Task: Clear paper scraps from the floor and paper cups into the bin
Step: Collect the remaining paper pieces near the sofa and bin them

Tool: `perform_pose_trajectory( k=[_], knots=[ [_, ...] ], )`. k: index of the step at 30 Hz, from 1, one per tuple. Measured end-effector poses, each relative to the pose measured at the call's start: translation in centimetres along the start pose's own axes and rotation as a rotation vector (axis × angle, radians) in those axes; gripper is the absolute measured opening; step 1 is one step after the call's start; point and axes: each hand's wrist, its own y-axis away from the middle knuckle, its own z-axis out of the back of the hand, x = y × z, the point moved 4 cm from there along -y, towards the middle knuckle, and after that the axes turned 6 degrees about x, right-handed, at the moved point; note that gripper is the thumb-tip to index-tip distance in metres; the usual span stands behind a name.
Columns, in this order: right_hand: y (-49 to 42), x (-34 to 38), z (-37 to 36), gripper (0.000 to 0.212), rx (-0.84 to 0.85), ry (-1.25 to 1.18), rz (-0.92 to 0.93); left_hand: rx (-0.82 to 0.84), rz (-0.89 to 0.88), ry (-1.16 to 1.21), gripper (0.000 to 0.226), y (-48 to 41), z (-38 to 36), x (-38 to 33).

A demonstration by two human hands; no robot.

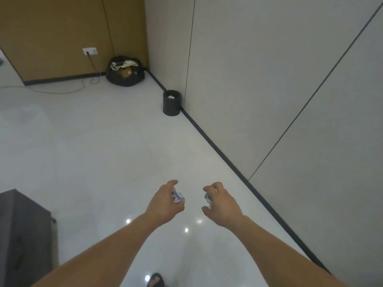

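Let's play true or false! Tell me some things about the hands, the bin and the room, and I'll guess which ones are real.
1. The left hand holds a crumpled scrap. True.
2. The right hand is empty. False: it holds a second scrap.
3. The bin stands by the wall. True.
4. The bin has nothing in it. False: some white paper lies inside.
5. The black bag sits right beside the hands. False: it sits far off in the corner, past the bin.
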Motion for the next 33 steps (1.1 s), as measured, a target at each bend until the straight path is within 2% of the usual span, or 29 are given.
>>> perform_pose_trajectory(
  k=[9, 21, 33],
  knots=[
    [-17.1, 0.1, 4.8, 0.06, 0.019, 0.011, -0.009, -0.033, 0.02, 0.034, 0.056, -15.9, 8.4, -0.7],
    [-44.5, 2.2, 14.7, 0.059, 0.002, 0.026, 0.213, -0.195, 0.118, 0.0, 0.059, -37.9, 19.0, -3.4],
    [-67.4, 6.5, 20.9, 0.059, 0.019, 0.092, 0.184, -0.152, 0.076, -0.017, 0.064, -60.6, 30.4, -0.8]
  ],
)
